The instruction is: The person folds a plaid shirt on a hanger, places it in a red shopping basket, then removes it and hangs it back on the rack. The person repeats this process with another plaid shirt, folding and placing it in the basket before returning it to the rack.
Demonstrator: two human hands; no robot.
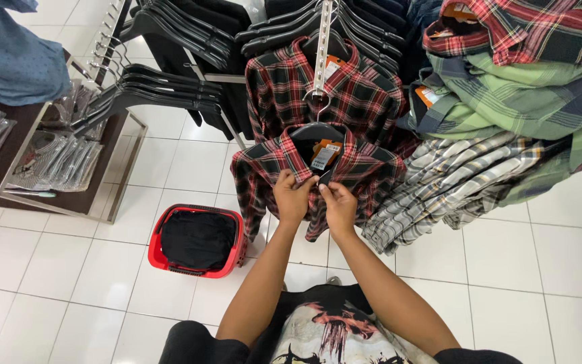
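Both hands meet at the collar of a red-and-black plaid shirt that hangs on a black hanger at the front of a rack arm. The left hand has its fingers curled and pinching the left edge of the shirt front just under the collar. The right hand sits touching it, its fingers pressed together on the cloth at the placket; whether they grip a button cannot be told. An orange-and-black tag dangles inside the collar just above the hands. A second plaid shirt of the same pattern hangs right behind the first, higher on the same arm. To the right, grey striped shirts and green plaid shirts hang close beside it, with another red plaid one above them. To the left, a row of bare black hangers sticks out from a rail. On the white tiled floor, left of the person's arms, stands a red basket with dark folded cloth in it. Farther left, a low dark shelf carries packets in clear wrap.
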